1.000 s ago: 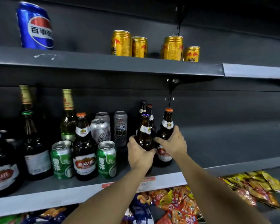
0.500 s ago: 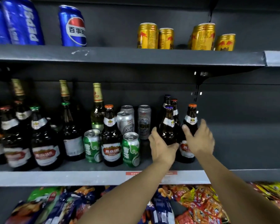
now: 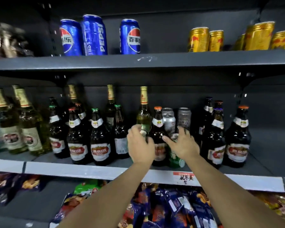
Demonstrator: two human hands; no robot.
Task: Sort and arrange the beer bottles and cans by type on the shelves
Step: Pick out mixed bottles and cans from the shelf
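Gripping a green can (image 3: 144, 131) in my left hand (image 3: 139, 146); my right hand (image 3: 183, 145) spreads open over another green can (image 3: 175, 156).

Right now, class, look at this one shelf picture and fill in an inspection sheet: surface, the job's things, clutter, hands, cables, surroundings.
Surface: grey middle shelf with a handwritten price tag on its front edge.
Job's things: brown beer bottles standing in mixed rows; clear gold-necked bottles at the left; two silver cans behind; a green can at the front; more brown bottles at the right.
Clutter: nothing seen.
Hands: left hand curled around something at the shelf front, hidden behind it; right hand spread over the green can, grip unclear.
Cables: nothing seen.
Surroundings: blue Pepsi cans and gold cans on the upper shelf; snack bags below.
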